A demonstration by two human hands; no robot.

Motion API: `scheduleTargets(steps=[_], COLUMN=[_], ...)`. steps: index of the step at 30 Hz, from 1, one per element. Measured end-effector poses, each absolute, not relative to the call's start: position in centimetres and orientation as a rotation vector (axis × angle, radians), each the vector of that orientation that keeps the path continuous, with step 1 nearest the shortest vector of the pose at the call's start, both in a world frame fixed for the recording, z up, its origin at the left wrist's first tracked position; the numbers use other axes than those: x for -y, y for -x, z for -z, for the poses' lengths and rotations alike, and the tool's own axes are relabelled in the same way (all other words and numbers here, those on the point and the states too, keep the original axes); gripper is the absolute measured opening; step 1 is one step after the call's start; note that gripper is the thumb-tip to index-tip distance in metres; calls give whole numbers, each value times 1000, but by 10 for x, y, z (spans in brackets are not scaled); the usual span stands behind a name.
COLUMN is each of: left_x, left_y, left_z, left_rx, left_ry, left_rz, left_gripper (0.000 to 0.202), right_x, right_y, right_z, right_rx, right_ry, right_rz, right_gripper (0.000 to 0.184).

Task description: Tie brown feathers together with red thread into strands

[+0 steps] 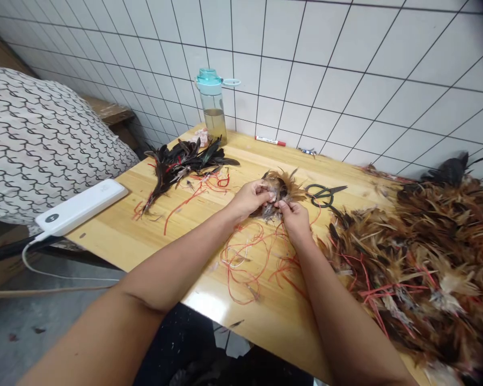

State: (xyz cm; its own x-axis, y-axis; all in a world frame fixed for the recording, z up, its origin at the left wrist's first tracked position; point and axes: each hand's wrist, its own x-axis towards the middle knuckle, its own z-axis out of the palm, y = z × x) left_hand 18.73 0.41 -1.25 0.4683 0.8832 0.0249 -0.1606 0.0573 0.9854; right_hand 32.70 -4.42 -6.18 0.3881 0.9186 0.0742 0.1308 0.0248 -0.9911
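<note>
Both of my hands meet over the middle of the wooden table (265,316). My left hand (251,198) is closed on a small bundle of brown feathers (284,187), its fingers pinched at the base. My right hand (294,219) pinches the same bundle from below. Loose red strings (249,257) lie tangled on the table just under my wrists. Black scissors (324,194) rest right beside the bundle, on its right.
A large heap of brown feathers tied with red string (418,262) fills the right side. A pile of dark feathers (185,161) lies at the far left, a teal-lidded bottle (213,104) behind it. A white power bank (80,206) sits on the left edge, a red marker (270,141) by the tiled wall.
</note>
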Motion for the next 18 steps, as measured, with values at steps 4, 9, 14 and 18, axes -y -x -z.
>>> scheduleTargets(steps=[4, 9, 14, 18], left_x=[2, 2, -1, -2], left_y=[-190, -191, -191, -190], left_z=[10, 13, 22, 21], left_rx=[-691, -749, -820, -756], left_ry=[-1225, -1265, -1450, -1451], left_rz=[-894, -937, -937, -915], left_gripper=[22, 21, 14, 19], right_x=[42, 44, 45, 45], right_y=[-327, -326, -325, -325], right_z=[64, 62, 60, 57], right_rx=[1023, 1019, 1021, 1016], right_ry=[1423, 1402, 1399, 1361], right_rz=[-794, -779, -814, -870], right_gripper=[34, 36, 42, 39])
